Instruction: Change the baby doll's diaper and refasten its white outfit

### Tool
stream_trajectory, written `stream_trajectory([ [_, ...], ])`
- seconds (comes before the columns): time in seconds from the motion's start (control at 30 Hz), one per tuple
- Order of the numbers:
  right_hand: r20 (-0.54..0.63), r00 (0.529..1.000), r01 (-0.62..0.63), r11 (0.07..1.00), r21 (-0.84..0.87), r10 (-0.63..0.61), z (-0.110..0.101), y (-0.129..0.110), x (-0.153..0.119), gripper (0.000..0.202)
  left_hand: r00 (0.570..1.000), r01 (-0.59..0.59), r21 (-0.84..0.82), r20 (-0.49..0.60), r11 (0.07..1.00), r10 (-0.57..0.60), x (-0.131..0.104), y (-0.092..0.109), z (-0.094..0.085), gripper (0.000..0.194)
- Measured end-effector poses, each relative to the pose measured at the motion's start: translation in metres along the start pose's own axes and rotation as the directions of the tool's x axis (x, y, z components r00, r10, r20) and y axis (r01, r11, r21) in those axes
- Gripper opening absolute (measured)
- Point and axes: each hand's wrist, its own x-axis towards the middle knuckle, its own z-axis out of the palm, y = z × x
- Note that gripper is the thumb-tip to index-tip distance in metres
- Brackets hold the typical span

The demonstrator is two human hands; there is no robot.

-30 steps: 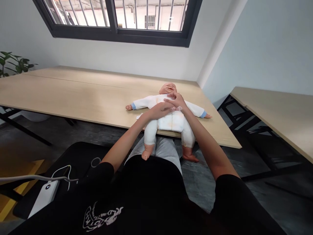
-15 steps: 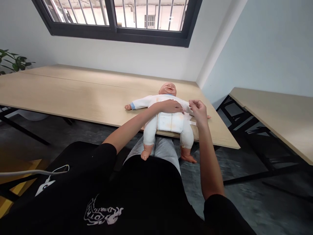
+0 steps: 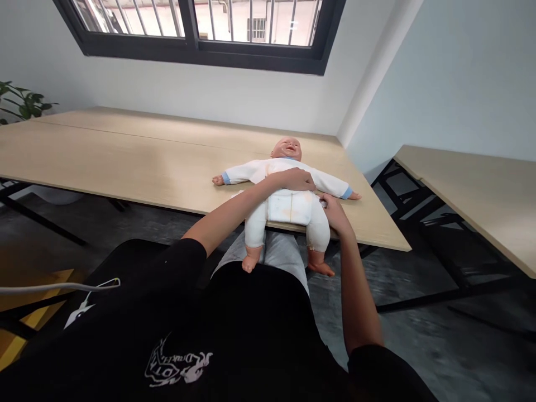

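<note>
Lying beneath the loosely curled fingers of the left hand (image 3: 298, 179), the baby doll (image 3: 283, 164) wears a diaper (image 3: 288, 207) (probably soft, light, best pinched at its edges) beside the right hand's (image 3: 335, 213) bent fingers; I can't tell either grip.

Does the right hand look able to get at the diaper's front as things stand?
Likely yes: the right hand is close beside the diaper, and though the left hand lies near its upper edge, most of the front is uncovered.
</note>
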Motion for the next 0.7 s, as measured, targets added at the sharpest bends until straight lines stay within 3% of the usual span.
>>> stream_trajectory([
  [0.2, -0.053, 0.996, -0.065, 0.998, 0.028, 0.066, -0.008, -0.012, -0.014, 0.047, 1.0, -0.019, -0.04, -0.021, 0.999, 0.018, -0.012, -0.005, -0.002, 0.037],
  [0.3, -0.022, 0.995, -0.096, 0.986, 0.138, 0.1, -0.012, -0.013, -0.018, 0.054, 0.999, 0.023, -0.073, -0.029, 0.997, -0.025, -0.022, -0.011, -0.003, 0.039],
  [0.4, -0.011, 0.991, -0.127, 0.95, 0.285, 0.136, -0.013, -0.014, -0.018, 0.052, 0.997, 0.055, -0.092, -0.043, 0.994, -0.059, -0.03, -0.017, -0.004, 0.04],
  [0.7, -0.171, 0.946, -0.154, 0.848, 0.507, 0.274, -0.004, -0.031, -0.007, 0.045, 0.999, 0.031, -0.079, -0.041, 0.996, -0.035, -0.031, -0.014, -0.001, 0.034],
])
